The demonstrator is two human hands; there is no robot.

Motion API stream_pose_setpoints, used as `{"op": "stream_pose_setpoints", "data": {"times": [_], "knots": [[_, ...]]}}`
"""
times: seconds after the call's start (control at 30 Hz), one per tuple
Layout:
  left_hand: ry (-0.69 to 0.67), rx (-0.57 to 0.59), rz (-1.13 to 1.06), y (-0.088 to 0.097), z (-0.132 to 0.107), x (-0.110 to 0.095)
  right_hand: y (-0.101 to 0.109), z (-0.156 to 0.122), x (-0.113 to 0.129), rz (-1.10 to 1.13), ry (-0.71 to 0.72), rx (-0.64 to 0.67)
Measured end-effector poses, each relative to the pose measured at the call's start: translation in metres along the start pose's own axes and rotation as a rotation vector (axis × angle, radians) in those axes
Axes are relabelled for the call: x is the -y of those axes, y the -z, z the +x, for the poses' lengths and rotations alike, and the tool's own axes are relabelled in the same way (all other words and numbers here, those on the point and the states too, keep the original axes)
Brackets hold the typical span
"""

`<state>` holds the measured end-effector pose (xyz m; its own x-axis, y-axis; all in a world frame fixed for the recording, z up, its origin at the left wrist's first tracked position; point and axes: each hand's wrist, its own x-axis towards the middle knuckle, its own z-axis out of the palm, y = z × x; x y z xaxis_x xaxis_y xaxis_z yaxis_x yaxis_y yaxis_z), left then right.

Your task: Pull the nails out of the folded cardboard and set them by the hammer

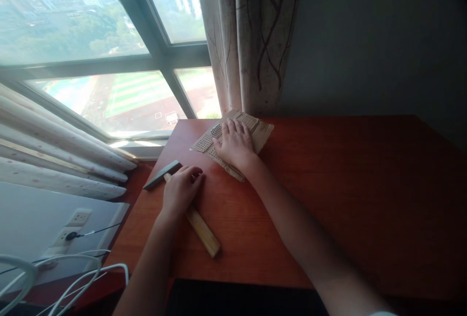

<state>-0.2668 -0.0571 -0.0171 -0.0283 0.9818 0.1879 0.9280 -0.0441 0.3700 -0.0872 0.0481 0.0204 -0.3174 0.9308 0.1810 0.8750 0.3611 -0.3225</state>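
Right hand lies palm down with its fingers extended and slightly parted, pressing on a piece of cardboard rather than gripping it. Left hand is half curled over the hammer, thumb and fingertips close together; whether it grasps the handle or pinches something tiny, I cannot tell.

Brown and ragged-edged, the cardboard is dotted with rows of small dark holes, with a plainer stretch at its right. It rests near the far edge of the reddish-brown table, before the curtain. The hammer, close to the table's left edge, has a dull grey, narrow head and a pale wooden handle.

The right palm and fingers cover the cardboard's middle, and a short row of fine marks beside them is too small to name. The left hand hides the handle's upper stretch.

The handle's long axis slants from upper left to lower right — its butt toward the person — while the head lies crosswise. The cardboard sits askew, one corner toward the window, another nearer the person.
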Motion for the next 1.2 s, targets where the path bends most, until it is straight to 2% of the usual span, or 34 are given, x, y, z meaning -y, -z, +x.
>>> {"op": "stream_pose_setpoints", "data": {"times": [0.13,0.27,0.37,0.53,0.67,0.77,0.93,1.1,1.2], "knots": [[-0.003,-0.038,-0.087,0.004,-0.001,-0.002,0.001,0.0,0.0,0.014,-0.002,0.006],[0.04,-0.251,-0.197,0.017,0.007,-0.007,0.0,0.0,0.0,0.021,-0.001,0.008],[0.101,-0.359,-0.292,0.028,0.026,-0.015,-0.002,0.0,-0.001,0.017,0.004,-0.006],[0.086,-0.371,-0.322,0.039,0.068,-0.031,-0.003,0.0,-0.001,0.021,-0.002,-0.028],[0.046,-0.355,-0.335,0.034,0.091,-0.029,-0.001,-0.002,0.0,0.021,0.004,-0.039],[0.099,-0.316,-0.363,0.025,0.098,-0.024,-0.001,-0.002,0.001,0.014,0.005,-0.054],[0.234,-0.055,-0.632,0.014,0.101,-0.021,-0.004,-0.002,0.0,0.003,0.003,-0.06],[0.307,-0.032,-0.86,0.006,0.105,-0.017,-0.004,-0.003,0.0,0.003,0.001,-0.061],[0.363,0.005,-0.919,0.004,0.107,-0.015,-0.003,-0.002,0.0,0.006,0.002,-0.048]]}}
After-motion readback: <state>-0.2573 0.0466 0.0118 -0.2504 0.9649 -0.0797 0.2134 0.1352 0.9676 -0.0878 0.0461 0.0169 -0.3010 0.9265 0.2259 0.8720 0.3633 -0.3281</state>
